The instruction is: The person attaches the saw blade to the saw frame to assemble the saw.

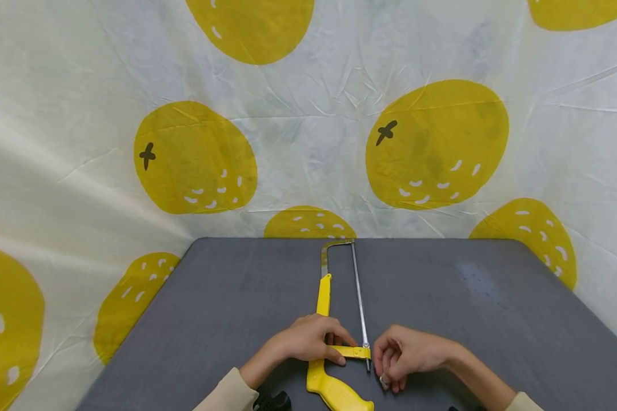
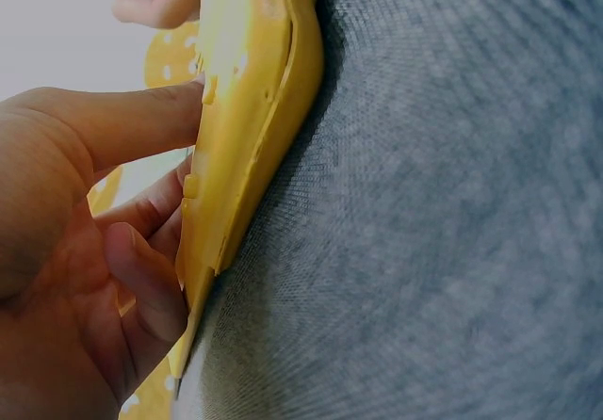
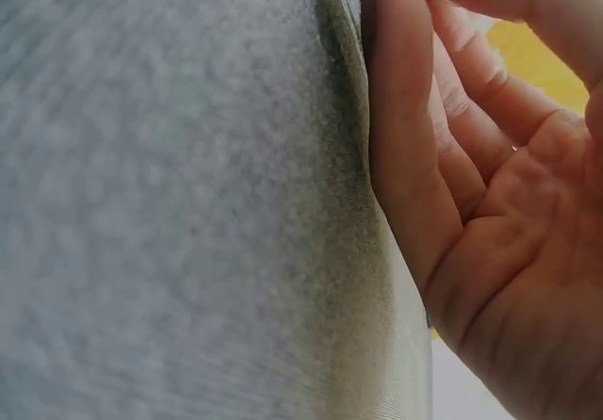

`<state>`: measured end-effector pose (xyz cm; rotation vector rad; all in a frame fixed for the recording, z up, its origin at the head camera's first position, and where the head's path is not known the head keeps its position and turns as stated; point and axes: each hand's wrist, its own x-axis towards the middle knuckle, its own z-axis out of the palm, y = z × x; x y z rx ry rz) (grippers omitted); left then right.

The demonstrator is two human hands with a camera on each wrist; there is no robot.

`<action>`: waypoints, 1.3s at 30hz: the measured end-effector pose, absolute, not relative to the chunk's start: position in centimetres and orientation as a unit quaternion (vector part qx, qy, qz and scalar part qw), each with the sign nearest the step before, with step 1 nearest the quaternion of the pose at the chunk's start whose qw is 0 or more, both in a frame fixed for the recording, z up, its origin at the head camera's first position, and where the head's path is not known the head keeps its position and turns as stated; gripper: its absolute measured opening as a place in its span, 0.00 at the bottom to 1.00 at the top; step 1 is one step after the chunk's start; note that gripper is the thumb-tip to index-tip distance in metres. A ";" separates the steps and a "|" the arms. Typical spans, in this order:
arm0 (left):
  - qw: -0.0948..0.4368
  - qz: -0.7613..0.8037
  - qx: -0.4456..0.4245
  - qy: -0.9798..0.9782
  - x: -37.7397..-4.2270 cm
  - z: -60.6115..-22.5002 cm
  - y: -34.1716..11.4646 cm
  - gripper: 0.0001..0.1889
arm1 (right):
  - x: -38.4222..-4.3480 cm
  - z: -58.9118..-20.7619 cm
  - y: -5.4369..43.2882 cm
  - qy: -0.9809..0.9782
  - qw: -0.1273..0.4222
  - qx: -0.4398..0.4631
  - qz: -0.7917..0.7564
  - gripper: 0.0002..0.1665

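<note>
A yellow-handled hacksaw (image 1: 324,297) lies on the grey table, its metal bow towards the far edge and its blade (image 1: 359,291) on the right side. My left hand (image 1: 313,338) holds the yellow frame near the handle, with thumb and fingertips against it in the left wrist view. A short threaded bolt end (image 1: 368,366) sticks out below the yellow crossbar. Just right of that end, my right hand (image 1: 410,351) pinches a small silvery metal piece (image 1: 383,382) low over the table. Its fingers are curled, and they mostly hide the piece in the right wrist view.
The grey table (image 1: 247,285) reaches back to a white cloth (image 1: 308,154) printed with large yellow fruit. A pale patch marks the tabletop at the right. Beside my left forearm, a black object (image 1: 273,401) shows at the bottom edge.
</note>
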<state>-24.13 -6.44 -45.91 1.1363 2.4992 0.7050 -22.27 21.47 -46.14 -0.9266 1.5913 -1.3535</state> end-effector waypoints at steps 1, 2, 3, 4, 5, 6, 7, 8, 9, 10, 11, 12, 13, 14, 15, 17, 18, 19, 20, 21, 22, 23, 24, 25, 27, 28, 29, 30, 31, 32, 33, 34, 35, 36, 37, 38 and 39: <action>0.153 0.246 0.396 0.871 -24.1 -45.9 -6.4 0.17 | -22.3 -46.2 21.5 0.633 0.412 -0.372 -0.539 0.12; 0.153 0.246 0.396 0.871 -24.1 -45.9 -6.5 0.17 | -22.3 -46.2 21.4 0.633 0.411 -0.374 -0.539 0.12; 0.152 0.246 0.396 0.871 -24.1 -45.9 -6.5 0.17 | -22.3 -46.2 21.4 0.634 0.410 -0.374 -0.538 0.12; 0.151 0.245 0.397 0.872 -24.1 -46.0 -6.5 0.17 | -22.3 -46.2 21.4 0.636 0.408 -0.377 -0.536 0.12; 0.151 0.244 0.397 0.872 -24.1 -45.9 -6.5 0.17 | -22.3 -46.2 21.4 0.636 0.407 -0.379 -0.535 0.12; 0.150 0.244 0.398 0.872 -24.0 -45.9 -6.5 0.17 | -22.3 -46.3 21.4 0.637 0.407 -0.380 -0.533 0.12; 0.150 0.243 0.398 0.872 -24.0 -45.9 -6.5 0.17 | -22.3 -46.3 21.4 0.637 0.407 -0.381 -0.532 0.12; 0.149 0.242 0.398 0.872 -24.0 -45.9 -6.5 0.17 | -22.3 -46.3 21.4 0.638 0.405 -0.384 -0.531 0.12; 0.150 0.243 0.399 0.872 -24.0 -46.0 -6.5 0.17 | -22.3 -46.4 21.5 0.639 0.403 -0.385 -0.531 0.11; 0.151 0.243 0.399 0.871 -24.0 -46.0 -6.5 0.17 | -22.2 -46.4 21.5 0.639 0.402 -0.384 -0.532 0.11; 0.152 0.245 0.399 0.871 -24.0 -46.0 -6.5 0.17 | -22.2 -46.4 21.5 0.639 0.401 -0.382 -0.534 0.10; 0.153 0.247 0.398 0.870 -24.0 -46.0 -6.5 0.17 | -22.2 -46.4 21.5 0.641 0.399 -0.379 -0.535 0.10; 0.154 0.248 0.398 0.870 -24.0 -46.0 -6.5 0.17 | -22.2 -46.4 21.5 0.644 0.397 -0.374 -0.537 0.10; 0.155 0.249 0.398 0.869 -24.0 -46.0 -6.5 0.17 | -22.1 -46.4 21.5 0.648 0.394 -0.366 -0.539 0.10; 0.155 0.249 0.399 0.869 -24.0 -46.0 -6.5 0.17 | -22.0 -46.4 21.5 0.652 0.394 -0.356 -0.542 0.10; 0.154 0.249 0.399 0.869 -24.0 -46.0 -6.5 0.17 | -21.9 -46.3 21.4 0.661 0.385 -0.338 -0.547 0.10; 0.152 0.247 0.399 0.870 -24.0 -46.0 -6.5 0.17 | -21.9 -46.3 21.4 0.666 0.381 -0.328 -0.551 0.11; 0.151 0.246 0.399 0.870 -24.0 -46.0 -6.5 0.17 | -21.9 -46.3 21.3 0.669 0.378 -0.319 -0.555 0.11; 0.151 0.245 0.399 0.871 -24.0 -46.0 -6.5 0.17 | -21.8 -46.3 21.3 0.671 0.376 -0.312 -0.558 0.12; 0.150 0.244 0.399 0.871 -24.0 -45.9 -6.5 0.17 | -21.8 -46.3 21.3 0.672 0.375 -0.306 -0.561 0.13; 0.150 0.243 0.399 0.871 -24.0 -45.9 -6.4 0.17 | -21.8 -46.3 21.2 0.672 0.374 -0.301 -0.563 0.13; 0.150 0.243 0.398 0.872 -24.0 -45.9 -6.4 0.17 | -21.7 -46.3 21.2 0.672 0.376 -0.296 -0.565 0.14; 0.150 0.244 0.398 0.872 -24.0 -45.9 -6.5 0.17 | -21.7 -46.3 21.1 0.671 0.378 -0.292 -0.567 0.14; 0.150 0.245 0.398 0.871 -23.9 -45.9 -6.4 0.17 | -21.7 -46.3 21.1 0.671 0.381 -0.287 -0.568 0.15; 0.149 0.245 0.398 0.872 -23.9 -45.8 -6.4 0.17 | -21.6 -46.4 20.9 0.671 0.385 -0.278 -0.570 0.15; 0.149 0.245 0.398 0.871 -23.9 -45.8 -6.4 0.17 | -21.6 -46.4 20.8 0.672 0.384 -0.274 -0.571 0.15; 0.148 0.245 0.398 0.872 -23.9 -45.8 -6.4 0.17 | -21.5 -46.5 20.7 0.673 0.384 -0.269 -0.573 0.15; 0.147 0.245 0.398 0.872 -23.9 -45.7 -6.4 0.17 | -21.5 -46.5 20.6 0.673 0.383 -0.263 -0.575 0.16; 0.147 0.244 0.399 0.872 -23.9 -45.7 -6.4 0.17 | -21.5 -46.6 20.5 0.673 0.382 -0.258 -0.578 0.16; 0.146 0.244 0.399 0.872 -23.9 -45.7 -6.4 0.17 | -21.4 -46.6 20.5 0.674 0.381 -0.254 -0.580 0.17; 0.146 0.244 0.399 0.872 -24.0 -45.7 -6.4 0.17 | -21.4 -46.7 20.4 0.674 0.381 -0.249 -0.582 0.17; 0.147 0.244 0.399 0.872 -24.0 -45.7 -6.4 0.17 | -21.3 -46.7 20.3 0.675 0.380 -0.244 -0.584 0.18; 0.147 0.245 0.398 0.872 -24.0 -45.7 -6.4 0.17 | -21.3 -46.7 20.3 0.675 0.380 -0.239 -0.585 0.18; 0.148 0.246 0.398 0.871 -24.0 -45.6 -6.3 0.17 | -21.3 -46.7 20.3 0.676 0.380 -0.235 -0.586 0.18; 0.149 0.247 0.397 0.871 -24.0 -45.6 -6.3 0.17 | -21.2 -46.8 20.2 0.677 0.379 -0.231 -0.587 0.17; 0.149 0.248 0.397 0.871 -24.0 -45.6 -6.3 0.17 | -21.2 -46.8 20.2 0.679 0.378 -0.227 -0.587 0.17; 0.149 0.248 0.397 0.871 -24.0 -45.6 -6.3 0.17 | -21.2 -46.8 20.2 0.679 0.377 -0.224 -0.588 0.17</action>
